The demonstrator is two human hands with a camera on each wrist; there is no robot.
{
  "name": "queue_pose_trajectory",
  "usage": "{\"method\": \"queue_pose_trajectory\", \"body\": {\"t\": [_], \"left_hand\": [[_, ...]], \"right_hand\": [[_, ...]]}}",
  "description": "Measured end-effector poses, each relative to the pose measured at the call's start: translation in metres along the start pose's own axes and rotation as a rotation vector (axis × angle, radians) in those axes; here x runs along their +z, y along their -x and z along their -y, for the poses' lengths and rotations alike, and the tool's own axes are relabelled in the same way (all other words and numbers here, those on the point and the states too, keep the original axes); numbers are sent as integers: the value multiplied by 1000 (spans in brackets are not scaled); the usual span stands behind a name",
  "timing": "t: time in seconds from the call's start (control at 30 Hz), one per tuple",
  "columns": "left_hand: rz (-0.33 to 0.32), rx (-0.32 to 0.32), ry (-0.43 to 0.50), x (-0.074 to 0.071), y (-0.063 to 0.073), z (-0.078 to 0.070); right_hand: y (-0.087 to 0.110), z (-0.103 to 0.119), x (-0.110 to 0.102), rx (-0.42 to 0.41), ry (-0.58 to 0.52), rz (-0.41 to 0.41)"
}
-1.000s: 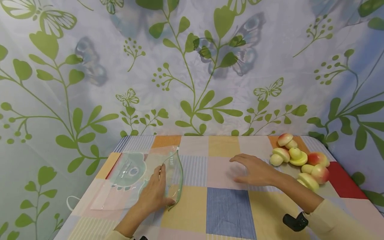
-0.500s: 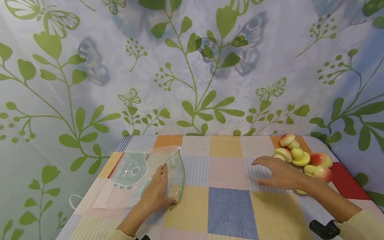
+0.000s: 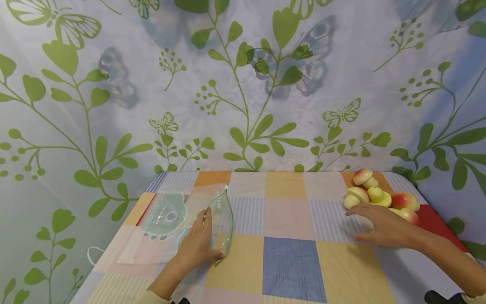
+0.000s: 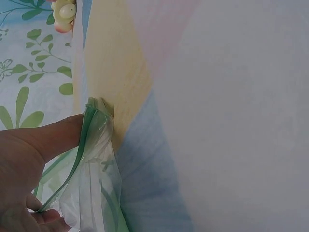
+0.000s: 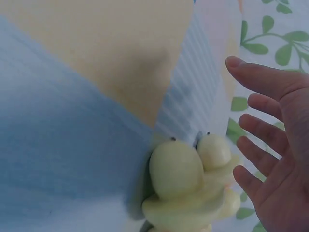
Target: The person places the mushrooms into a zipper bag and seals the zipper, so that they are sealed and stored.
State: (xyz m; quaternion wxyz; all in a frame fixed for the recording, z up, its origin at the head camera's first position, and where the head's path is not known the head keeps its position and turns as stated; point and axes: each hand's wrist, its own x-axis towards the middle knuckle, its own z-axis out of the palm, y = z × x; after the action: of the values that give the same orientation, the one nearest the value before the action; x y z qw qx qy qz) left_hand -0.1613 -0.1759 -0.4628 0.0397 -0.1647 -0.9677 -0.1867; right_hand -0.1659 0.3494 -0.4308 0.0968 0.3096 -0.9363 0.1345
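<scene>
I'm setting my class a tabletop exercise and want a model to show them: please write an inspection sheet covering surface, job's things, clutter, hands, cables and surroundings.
Surface: patchwork tablecloth in checks and stripes.
Job's things: clear zip bag with green seal, lying at left; yellow mushroom-shaped pieces, some blushed red, grouped at right.
Clutter: nothing seen.
Hands: left hand grips the bag at its seal; right hand, fingers apart, holds nothing, beside the pieces.
Cables: thin white loop by the tablecloth's left edge; cannot tell whether it is a cable.
Surroundings: fabric backdrop printed with green leaves and butterflies.
</scene>
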Motion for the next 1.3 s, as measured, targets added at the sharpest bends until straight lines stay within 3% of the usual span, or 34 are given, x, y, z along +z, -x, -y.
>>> {"method": "queue_pose_trajectory", "body": {"t": [0.23, 0.5, 0.83, 1.07, 1.3], "left_hand": [[-1, -6, 4, 1, -1, 0], [4, -18, 14, 2, -2, 2], [7, 1, 18, 2, -2, 4], [14, -2, 13, 3, -3, 5], [12, -5, 19, 3, -2, 4]], "right_hand": [[16, -15, 0, -40, 56, -21], [28, -25, -2, -3, 58, 95], [35, -37, 6, -119, 36, 88], [33, -43, 11, -150, 69, 119], [28, -47, 13, -272, 69, 47]]}}
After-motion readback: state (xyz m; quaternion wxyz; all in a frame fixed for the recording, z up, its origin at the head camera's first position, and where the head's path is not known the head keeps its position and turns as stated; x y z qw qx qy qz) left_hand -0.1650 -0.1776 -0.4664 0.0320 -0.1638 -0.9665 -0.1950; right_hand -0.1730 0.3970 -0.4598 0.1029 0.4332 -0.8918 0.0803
